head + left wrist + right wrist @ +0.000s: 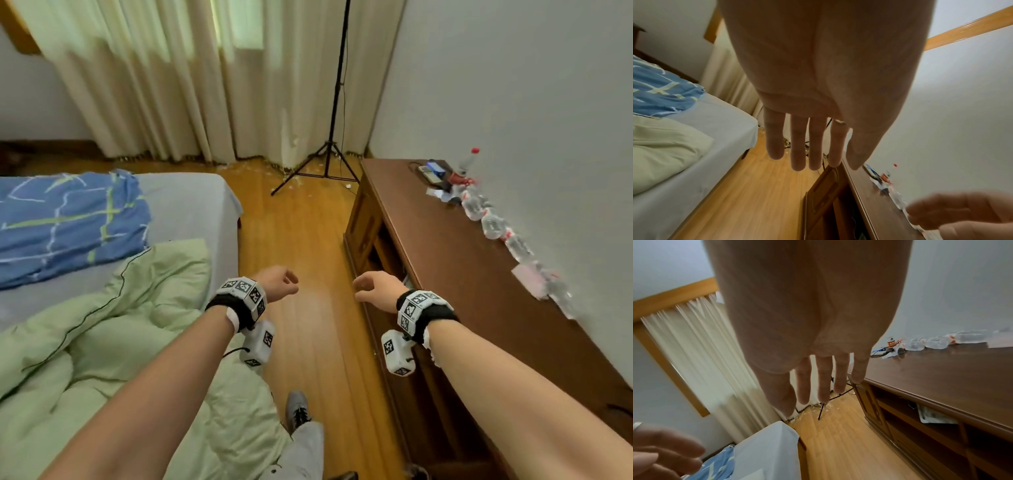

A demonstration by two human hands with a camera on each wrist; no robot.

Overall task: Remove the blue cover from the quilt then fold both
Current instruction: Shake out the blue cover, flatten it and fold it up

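Observation:
The blue cover (65,222) with green and white lines lies folded on the far part of the bed (191,202), also seen in the left wrist view as blue cover (659,91). The pale green quilt (102,329) lies rumpled on the near part of the bed and hangs over its edge. My left hand (284,282) and right hand (370,286) hover over the wooden floor, right of the bed, holding nothing. In the wrist views the left hand's fingers (797,146) and the right hand's fingers (824,378) hang straight and relaxed.
A long brown cabinet (445,260) runs along the right wall, with plastic bottles (493,226) and small items on top. A black tripod (329,161) stands by the curtains (154,96). Wooden floor (301,240) lies between bed and cabinet. My shoe (296,411) is below.

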